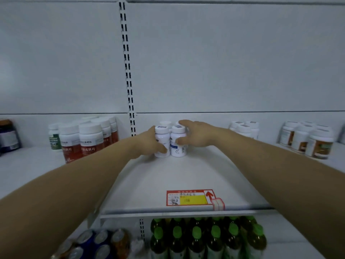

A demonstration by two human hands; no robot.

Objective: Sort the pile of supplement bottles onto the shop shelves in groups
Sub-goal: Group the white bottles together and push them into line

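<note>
Two white supplement bottles with white caps and blue-marked labels stand side by side at the back of the white shelf (186, 176). My left hand (149, 143) grips the left bottle (162, 139), thumb curled across its front. My right hand (196, 134) wraps around the right bottle (178, 141), thumb on its label and fingers over the cap. More white caps (165, 123) show just behind the pair, partly hidden.
Red-labelled bottles (89, 139) are grouped at the left, a dark jar (8, 135) at the far left. White bottles (244, 128) and orange-labelled bottles (308, 139) stand at the right. A red and yellow price tag (190, 198) marks the shelf front. Green-capped drinks (205, 238) and cans (97, 243) fill the shelf below.
</note>
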